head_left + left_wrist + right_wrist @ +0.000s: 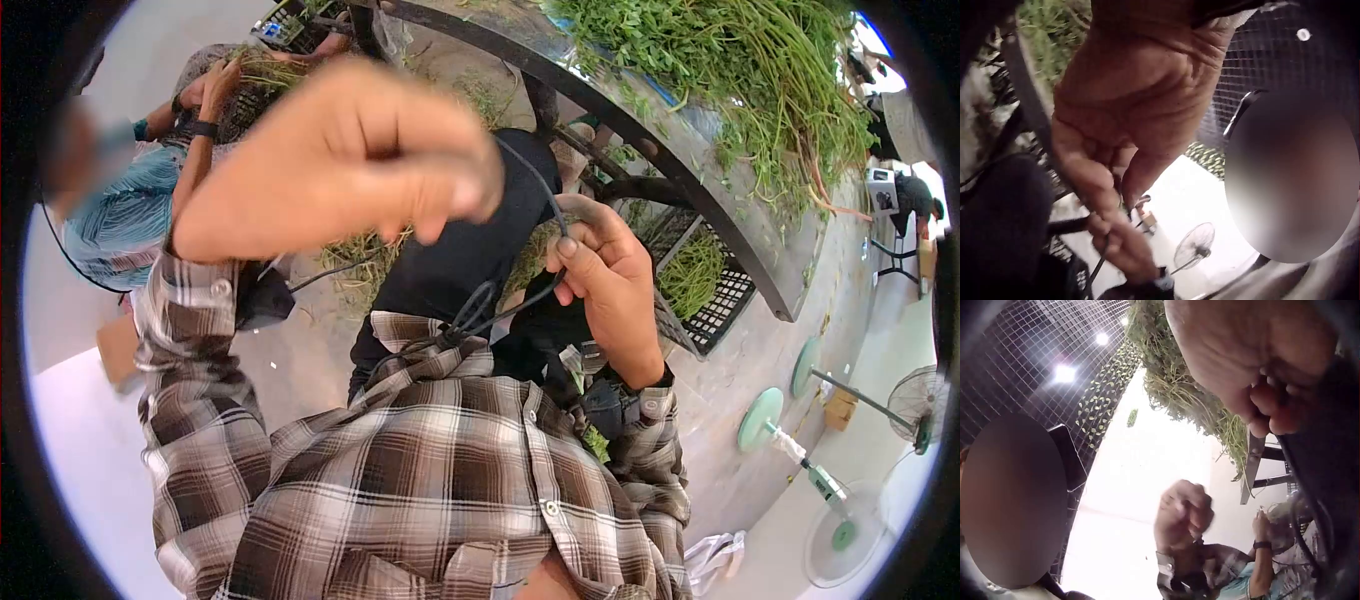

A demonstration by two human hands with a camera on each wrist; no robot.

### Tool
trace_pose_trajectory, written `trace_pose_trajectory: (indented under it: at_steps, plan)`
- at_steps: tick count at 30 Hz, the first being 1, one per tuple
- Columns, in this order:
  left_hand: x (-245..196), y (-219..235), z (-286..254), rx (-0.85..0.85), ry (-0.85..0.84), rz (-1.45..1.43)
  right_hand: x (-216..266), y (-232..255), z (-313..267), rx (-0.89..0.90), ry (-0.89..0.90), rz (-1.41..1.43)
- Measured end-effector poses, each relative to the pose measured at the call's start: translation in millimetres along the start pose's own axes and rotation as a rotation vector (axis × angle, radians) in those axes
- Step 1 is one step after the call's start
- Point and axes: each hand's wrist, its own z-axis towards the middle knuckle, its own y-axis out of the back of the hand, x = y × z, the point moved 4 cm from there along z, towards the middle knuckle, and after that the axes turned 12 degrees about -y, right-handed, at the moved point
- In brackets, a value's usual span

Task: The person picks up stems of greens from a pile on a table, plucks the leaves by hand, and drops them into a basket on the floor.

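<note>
In the head view my left hand [350,170] is raised and motion-blurred, its fingers curled and the thumb tip near the index finger. My right hand [610,280] pinches a thin black cord [541,180] between thumb and fingertips, lower and to the right. From that pinch the cord arcs up toward the left hand and passes out of sight behind it; loops also hang near my waist. The right wrist view shows the left hand [1184,512] apart from the right hand [1266,369], with no cord visible in its curled fingers.
Leafy green stems [700,50] are heaped on a dark-edged table [655,155] in front. A black crate [735,290] beneath holds more stems. Another person [130,215] sits at the left, handling stems. Fans, one a pedestal fan [915,405], stand at the right.
</note>
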Motion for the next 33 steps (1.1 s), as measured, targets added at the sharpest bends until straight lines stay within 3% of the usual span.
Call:
trace_pose_trajectory:
  at_steps: [1, 3, 6, 8, 10, 11, 14, 15, 17, 19, 21, 22, 23, 25, 29, 31, 33]
  plan:
    - [17, -10, -7, 0.166, 0.032, 0.030, -1, 0, 0, 0.013, 0.007, 0.024]
    - [55, -35, -34, 0.330, 0.098, 0.016, -2, -2, 2, 0.019, 0.012, 0.054]
    - [101, -77, -84, 0.360, 0.169, 0.148, -3, -6, 6, 0.044, 0.022, 0.091]
    - [115, -97, -112, 0.388, 0.191, 0.197, -4, -10, 7, 0.054, 0.029, 0.103]
    - [122, -114, -133, 0.530, 0.361, 0.132, -10, -16, 10, 0.082, 0.007, 0.101]
    - [118, -117, -138, 0.532, 0.357, 0.135, -12, -18, 9, 0.079, 0.012, 0.100]
    - [113, -122, -144, 0.514, 0.512, -0.127, -20, -19, 10, 0.083, -0.027, 0.004]
    - [116, -126, -146, 0.530, 0.495, -0.115, -20, -19, 11, 0.080, -0.026, 0.000]
    - [117, -130, -147, 0.349, 0.447, -0.257, -23, -19, 11, 0.098, -0.013, 0.004]
    - [109, -131, -140, 0.351, 0.382, -0.198, -23, -19, 11, 0.092, 0.025, -0.067]
    - [111, -130, -132, 0.318, 0.430, -0.284, -24, -15, 8, 0.098, 0.038, -0.059]
    - [98, -125, -122, 0.352, 0.565, -0.331, -22, -13, 6, 0.092, 0.047, -0.065]
    - [102, -126, -122, 0.375, 0.547, -0.325, -23, -10, 3, 0.067, 0.021, -0.078]
    - [111, -130, -135, 0.268, 0.751, -0.650, -22, 0, -6, -0.027, -0.026, -0.123]
    - [109, -126, -131, 0.287, 0.673, -0.449, -35, 15, -23, 0.017, -0.068, -0.272]
    - [111, -128, -128, 0.207, 0.678, -0.484, -43, 0, -39, 0.407, -0.216, -0.410]
    - [113, -128, -127, 0.028, 0.694, -0.565, -48, -14, -47, 0.559, -0.068, -0.468]
